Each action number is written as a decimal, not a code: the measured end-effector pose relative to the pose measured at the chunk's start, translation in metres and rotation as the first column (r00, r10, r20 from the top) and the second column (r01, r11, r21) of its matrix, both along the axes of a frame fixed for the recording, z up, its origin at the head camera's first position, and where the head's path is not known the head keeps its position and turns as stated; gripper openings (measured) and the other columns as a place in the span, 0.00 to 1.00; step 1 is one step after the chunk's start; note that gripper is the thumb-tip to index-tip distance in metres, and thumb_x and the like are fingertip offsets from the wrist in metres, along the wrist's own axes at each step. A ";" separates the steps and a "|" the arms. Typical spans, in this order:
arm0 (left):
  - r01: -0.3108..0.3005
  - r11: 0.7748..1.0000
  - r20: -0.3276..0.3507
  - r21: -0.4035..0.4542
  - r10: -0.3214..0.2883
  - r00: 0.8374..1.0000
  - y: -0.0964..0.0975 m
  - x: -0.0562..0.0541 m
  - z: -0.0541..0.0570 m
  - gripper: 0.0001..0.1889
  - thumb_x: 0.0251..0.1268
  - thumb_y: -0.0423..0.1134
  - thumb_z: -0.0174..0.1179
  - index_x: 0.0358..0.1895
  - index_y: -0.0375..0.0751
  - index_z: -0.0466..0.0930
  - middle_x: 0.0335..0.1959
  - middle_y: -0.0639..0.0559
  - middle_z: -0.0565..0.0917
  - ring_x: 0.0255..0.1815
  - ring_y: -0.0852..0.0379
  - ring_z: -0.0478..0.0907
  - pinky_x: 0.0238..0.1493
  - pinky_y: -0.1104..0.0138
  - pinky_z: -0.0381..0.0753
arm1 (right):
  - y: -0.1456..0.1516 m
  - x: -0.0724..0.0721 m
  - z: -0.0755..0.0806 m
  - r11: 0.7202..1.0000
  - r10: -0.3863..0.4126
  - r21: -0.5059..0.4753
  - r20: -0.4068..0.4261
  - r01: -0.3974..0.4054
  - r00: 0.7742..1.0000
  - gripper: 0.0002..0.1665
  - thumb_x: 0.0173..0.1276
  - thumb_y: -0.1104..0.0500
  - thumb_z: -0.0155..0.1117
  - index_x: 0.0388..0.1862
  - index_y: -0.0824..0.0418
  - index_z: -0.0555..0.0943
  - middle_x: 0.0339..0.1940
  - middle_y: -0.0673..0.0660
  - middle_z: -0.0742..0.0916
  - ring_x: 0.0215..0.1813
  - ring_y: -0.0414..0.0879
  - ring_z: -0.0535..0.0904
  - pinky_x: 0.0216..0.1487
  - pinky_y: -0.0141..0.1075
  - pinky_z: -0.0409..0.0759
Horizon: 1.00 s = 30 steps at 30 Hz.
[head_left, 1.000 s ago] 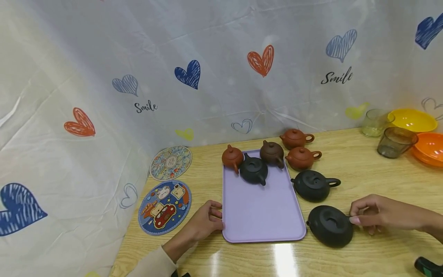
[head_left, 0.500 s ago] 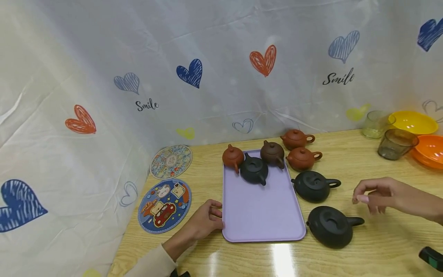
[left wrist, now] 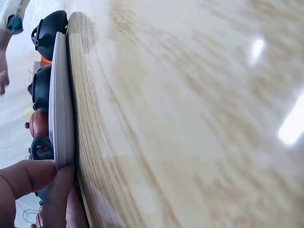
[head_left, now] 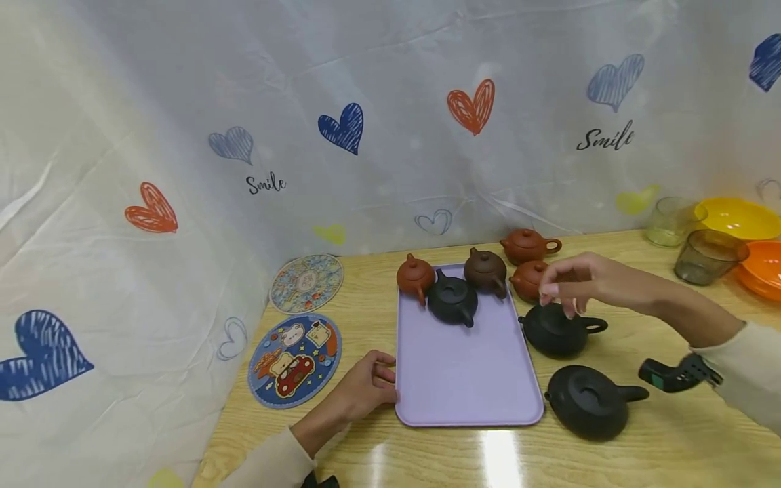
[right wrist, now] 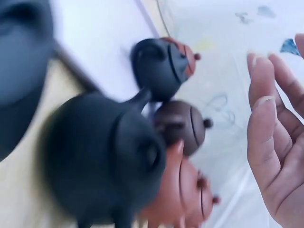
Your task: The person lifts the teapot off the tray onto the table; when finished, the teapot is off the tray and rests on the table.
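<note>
My left hand (head_left: 369,385) pinches the left rim of the lilac tray (head_left: 470,379); in the left wrist view, the fingers (left wrist: 59,190) close on its edge. On the tray's far end stand a red-brown teapot (head_left: 416,276), a black teapot (head_left: 452,300) and a dark brown teapot (head_left: 485,270). My right hand (head_left: 579,279), fingers loosely bent and holding nothing, hovers over a black teapot (head_left: 555,333) right of the tray. Partly behind that hand is a red-brown teapot (head_left: 526,281). Another red-brown teapot (head_left: 528,245) stands farther back, and a larger-looking black teapot (head_left: 587,401) sits nearest me.
Two round patterned mats, a floral one (head_left: 307,283) and a blue cartoon one (head_left: 295,361), lie left of the tray. At the back right are a clear glass (head_left: 671,220), a smoky glass (head_left: 708,257), a yellow bowl (head_left: 741,217) and an orange bowl (head_left: 763,271). A printed curtain (head_left: 390,169) borders the table.
My right hand has let go of the nearest black teapot's handle, lifted, and moved back and left over the farther black teapot. The left hand stays at the tray's rim.
</note>
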<state>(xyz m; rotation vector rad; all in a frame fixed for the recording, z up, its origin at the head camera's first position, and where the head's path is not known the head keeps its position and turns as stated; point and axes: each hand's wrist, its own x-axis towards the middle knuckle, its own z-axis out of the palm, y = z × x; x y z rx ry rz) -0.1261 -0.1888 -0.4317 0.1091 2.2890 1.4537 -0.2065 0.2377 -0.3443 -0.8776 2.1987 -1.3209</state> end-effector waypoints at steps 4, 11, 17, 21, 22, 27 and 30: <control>0.009 1.000 0.002 0.000 -0.009 1.000 0.003 0.000 0.000 0.31 0.54 0.26 0.67 0.62 0.29 0.68 0.45 0.41 0.78 0.40 0.55 0.79 0.41 0.64 0.82 | -0.029 -0.021 0.002 0.997 -0.075 0.031 0.060 0.073 0.995 0.13 0.77 0.56 0.55 0.46 0.65 0.81 0.37 0.58 0.86 0.31 0.52 0.82 0.31 0.42 0.83; 0.017 1.000 0.000 0.004 -0.017 1.000 0.005 0.000 0.001 0.30 0.54 0.26 0.67 0.62 0.29 0.68 0.44 0.41 0.78 0.40 0.55 0.80 0.41 0.64 0.82 | -0.072 -0.045 -0.007 0.975 -0.175 0.157 0.091 0.159 0.980 0.18 0.72 0.48 0.62 0.42 0.62 0.84 0.38 0.57 0.87 0.32 0.52 0.81 0.33 0.40 0.82; 0.014 1.000 0.003 -0.004 -0.014 1.000 0.005 0.000 0.002 0.30 0.54 0.26 0.67 0.62 0.29 0.68 0.44 0.42 0.78 0.40 0.55 0.80 0.41 0.64 0.82 | -0.092 -0.053 -0.021 0.960 -0.212 0.216 0.154 0.176 0.965 0.19 0.70 0.46 0.64 0.40 0.61 0.85 0.40 0.58 0.87 0.30 0.47 0.80 0.30 0.36 0.77; 0.009 1.000 0.006 -0.006 -0.009 1.000 0.005 0.000 0.001 0.30 0.53 0.26 0.68 0.62 0.29 0.68 0.44 0.42 0.78 0.40 0.55 0.80 0.41 0.64 0.82 | -0.098 -0.057 -0.030 0.952 -0.240 0.236 0.179 0.195 0.954 0.18 0.70 0.47 0.65 0.42 0.61 0.86 0.39 0.57 0.88 0.28 0.45 0.81 0.29 0.36 0.76; 0.009 1.000 0.008 -0.008 -0.009 1.000 0.005 0.000 0.001 0.30 0.53 0.26 0.68 0.61 0.29 0.68 0.44 0.42 0.78 0.40 0.55 0.80 0.41 0.64 0.82 | -0.099 -0.057 -0.032 0.949 -0.247 0.245 0.180 0.200 0.952 0.18 0.69 0.46 0.65 0.42 0.61 0.86 0.38 0.57 0.88 0.28 0.45 0.81 0.29 0.36 0.76; 0.010 1.000 0.007 -0.008 -0.009 1.000 0.004 0.000 0.001 0.30 0.53 0.26 0.68 0.61 0.29 0.67 0.44 0.41 0.78 0.40 0.55 0.80 0.41 0.64 0.83 | -0.106 -0.055 -0.037 0.935 -0.255 0.298 0.188 0.192 0.948 0.18 0.68 0.46 0.66 0.39 0.60 0.87 0.39 0.56 0.88 0.28 0.44 0.82 0.32 0.38 0.79; 0.011 1.000 0.002 -0.006 -0.011 1.000 0.003 -0.001 0.002 0.31 0.53 0.26 0.68 0.62 0.29 0.67 0.44 0.41 0.78 0.40 0.55 0.80 0.41 0.63 0.83 | -0.111 -0.054 -0.040 0.927 -0.250 0.330 0.193 0.177 0.949 0.18 0.67 0.46 0.67 0.37 0.60 0.88 0.38 0.57 0.87 0.26 0.44 0.81 0.29 0.36 0.78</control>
